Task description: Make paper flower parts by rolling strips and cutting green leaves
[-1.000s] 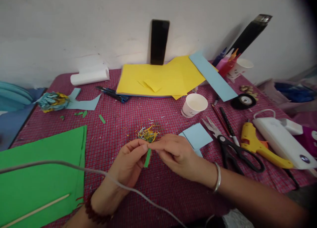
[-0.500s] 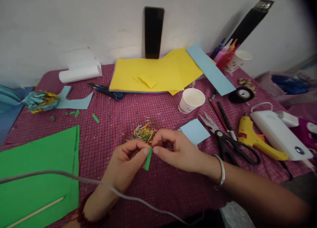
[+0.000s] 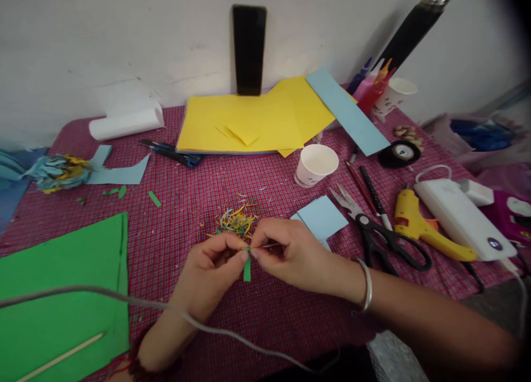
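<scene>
Both my hands meet over the middle of the red checked tablecloth [image 3: 274, 315]. My left hand [image 3: 211, 277] and my right hand [image 3: 290, 255] pinch the top of a small green paper strip [image 3: 248, 269], which hangs down between the fingertips. My right hand also seems to hold a thin stick or wire at the strip's top. Just behind the hands lies a little heap of coloured paper shreds [image 3: 236, 220]. A light blue paper square [image 3: 321, 217] lies to the right of my right hand.
Green sheets [image 3: 58, 293] with a wooden stick [image 3: 62, 357] lie front left. Yellow sheets [image 3: 249, 125], a phone [image 3: 249, 49] and a white roll [image 3: 124, 125] stand at the back. A paper cup [image 3: 314, 165], scissors [image 3: 381, 235], glue gun [image 3: 423, 230] and tape [image 3: 400, 153] are at the right. A grey cable [image 3: 174, 313] crosses my left wrist.
The view has drifted right and down a little. My fingertips have closed tighter on the strip's top, and the strip shows shorter below them.
</scene>
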The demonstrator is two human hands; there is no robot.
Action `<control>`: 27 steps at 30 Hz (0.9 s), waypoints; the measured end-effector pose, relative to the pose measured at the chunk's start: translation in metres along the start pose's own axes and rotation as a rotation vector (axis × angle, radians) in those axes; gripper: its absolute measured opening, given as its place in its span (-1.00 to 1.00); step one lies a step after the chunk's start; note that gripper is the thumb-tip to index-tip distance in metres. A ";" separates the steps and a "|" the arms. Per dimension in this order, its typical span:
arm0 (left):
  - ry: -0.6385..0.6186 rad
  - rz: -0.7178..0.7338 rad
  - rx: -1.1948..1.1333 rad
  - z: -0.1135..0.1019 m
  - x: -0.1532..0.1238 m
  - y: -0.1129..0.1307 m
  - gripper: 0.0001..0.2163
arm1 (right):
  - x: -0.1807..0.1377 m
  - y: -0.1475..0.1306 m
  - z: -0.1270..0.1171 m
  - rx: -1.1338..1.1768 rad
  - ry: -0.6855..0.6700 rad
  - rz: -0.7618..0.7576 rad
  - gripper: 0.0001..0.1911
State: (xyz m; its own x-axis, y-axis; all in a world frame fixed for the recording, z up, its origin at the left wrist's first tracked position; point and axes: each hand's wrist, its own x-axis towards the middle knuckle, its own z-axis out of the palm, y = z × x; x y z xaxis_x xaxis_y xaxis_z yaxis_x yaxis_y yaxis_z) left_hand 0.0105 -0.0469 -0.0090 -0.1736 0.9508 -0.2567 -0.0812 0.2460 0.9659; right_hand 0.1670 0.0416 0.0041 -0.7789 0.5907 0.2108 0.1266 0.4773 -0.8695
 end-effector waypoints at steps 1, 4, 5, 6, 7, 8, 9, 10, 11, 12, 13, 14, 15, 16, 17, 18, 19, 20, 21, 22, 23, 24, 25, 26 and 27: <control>0.000 -0.012 -0.006 0.000 0.000 0.000 -0.94 | 0.000 0.001 0.000 -0.043 0.002 -0.038 -0.88; -0.023 -0.051 -0.021 -0.001 0.001 0.001 -0.95 | -0.001 0.002 0.000 -0.170 -0.027 -0.135 -0.87; -0.042 -0.067 -0.026 -0.002 0.002 0.002 -0.94 | -0.001 0.002 -0.001 -0.199 -0.045 -0.157 -0.86; -0.065 -0.083 -0.033 -0.002 0.002 0.004 -0.93 | -0.001 0.002 -0.002 -0.219 -0.064 -0.171 -0.85; -0.087 -0.099 -0.042 -0.003 0.002 0.005 -0.93 | -0.001 0.001 -0.002 -0.230 -0.086 -0.179 -0.85; -0.106 -0.118 -0.056 -0.003 0.002 0.007 -0.92 | -0.001 0.001 -0.003 -0.232 -0.105 -0.185 -0.84; -0.122 -0.140 -0.075 -0.002 0.002 0.008 -0.92 | -0.001 0.000 -0.004 -0.232 -0.126 -0.189 -0.85; -0.133 -0.163 -0.101 -0.002 0.002 0.010 -0.91 | -0.001 0.000 -0.005 -0.234 -0.143 -0.193 -0.85; -0.141 -0.191 -0.133 -0.001 0.003 0.010 -0.89 | -0.001 -0.001 -0.006 -0.239 -0.156 -0.200 -0.85; -0.145 -0.222 -0.171 -0.001 0.003 0.011 -0.88 | -0.001 -0.001 -0.007 -0.247 -0.162 -0.215 -0.85; -0.152 -0.255 -0.210 -0.001 0.003 0.011 -0.87 | -0.001 -0.001 -0.007 -0.257 -0.164 -0.236 -0.84; -0.162 -0.288 -0.249 0.000 0.003 0.011 -0.87 | -0.002 0.000 -0.008 -0.274 -0.162 -0.261 -0.83; -0.171 -0.319 -0.285 0.000 0.003 0.010 -0.87 | -0.002 0.000 -0.008 -0.299 -0.163 -0.290 -0.82; -0.183 -0.351 -0.317 0.000 0.003 0.010 -0.87 | -0.002 0.000 -0.009 -0.335 -0.165 -0.323 -0.82; -0.194 -0.379 -0.345 0.000 0.003 0.009 -0.87 | -0.002 0.000 -0.010 -0.383 -0.173 -0.356 -0.82; -0.204 -0.398 -0.367 -0.001 0.004 0.008 -0.86 | -0.001 0.000 -0.011 -0.439 -0.183 -0.389 -0.82; -0.210 -0.411 -0.383 -0.001 0.004 0.008 -0.86 | -0.001 -0.001 -0.012 -0.496 -0.195 -0.417 -0.82; -0.211 -0.420 -0.396 -0.001 0.004 0.007 -0.86 | -0.001 -0.001 -0.012 -0.545 -0.205 -0.442 -0.82; -0.210 -0.425 -0.404 -0.001 0.004 0.007 -0.86 | 0.000 -0.002 -0.013 -0.583 -0.212 -0.462 -0.81; -0.207 -0.428 -0.407 -0.001 0.005 0.007 -0.86 | 0.000 -0.003 -0.014 -0.610 -0.218 -0.475 -0.80; -0.201 -0.429 -0.405 -0.001 0.005 0.006 -0.86 | 0.001 -0.003 -0.014 -0.631 -0.223 -0.485 -0.80; -0.194 -0.430 -0.396 -0.001 0.005 0.006 -0.86 | 0.001 -0.004 -0.014 -0.649 -0.227 -0.493 -0.80; -0.186 -0.427 -0.381 0.000 0.005 0.006 -0.86 | 0.001 -0.004 -0.014 -0.662 -0.233 -0.499 -0.80; -0.178 -0.417 -0.359 0.000 0.005 0.006 -0.85 | 0.000 -0.004 -0.014 -0.665 -0.236 -0.502 -0.82; -0.169 -0.395 -0.329 0.000 0.005 0.006 -0.85 | 0.000 -0.004 -0.014 -0.649 -0.235 -0.491 -0.83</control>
State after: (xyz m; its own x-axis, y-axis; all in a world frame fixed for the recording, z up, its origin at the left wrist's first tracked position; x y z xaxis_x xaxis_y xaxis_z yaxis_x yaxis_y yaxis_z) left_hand 0.0089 -0.0410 -0.0043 0.0906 0.8214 -0.5632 -0.4166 0.5449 0.7277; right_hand 0.1747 0.0488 0.0139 -0.9360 0.1020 0.3368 0.0120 0.9658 -0.2591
